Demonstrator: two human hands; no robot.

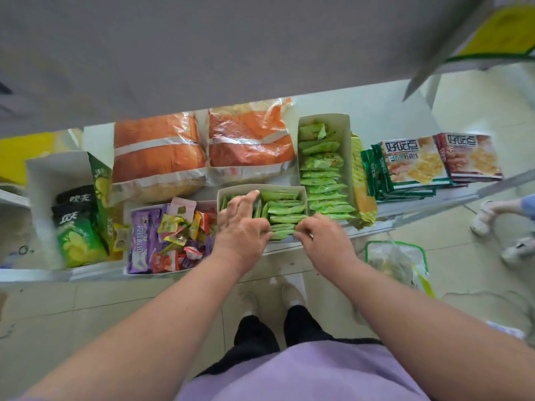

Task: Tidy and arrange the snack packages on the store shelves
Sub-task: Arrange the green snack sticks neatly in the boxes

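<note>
We pinch the green packets point(285, 218) at the white box's point(262, 189) front — left hand point(241, 227) and right hand point(321, 235) on opposite ends of their crosswise long axis.

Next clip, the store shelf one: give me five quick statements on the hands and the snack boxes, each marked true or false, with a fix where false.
1. Both hands work at the small box of green packets. True.
2. The right hand is holding an orange bag. False: its fingers pinch green packets at the box's front.
3. Two orange bags lie behind that box. True.
4. The mixed candy box sits right of the green packets. False: it sits left.
5. The left hand rests on the floor. False: it is over the box.
</note>
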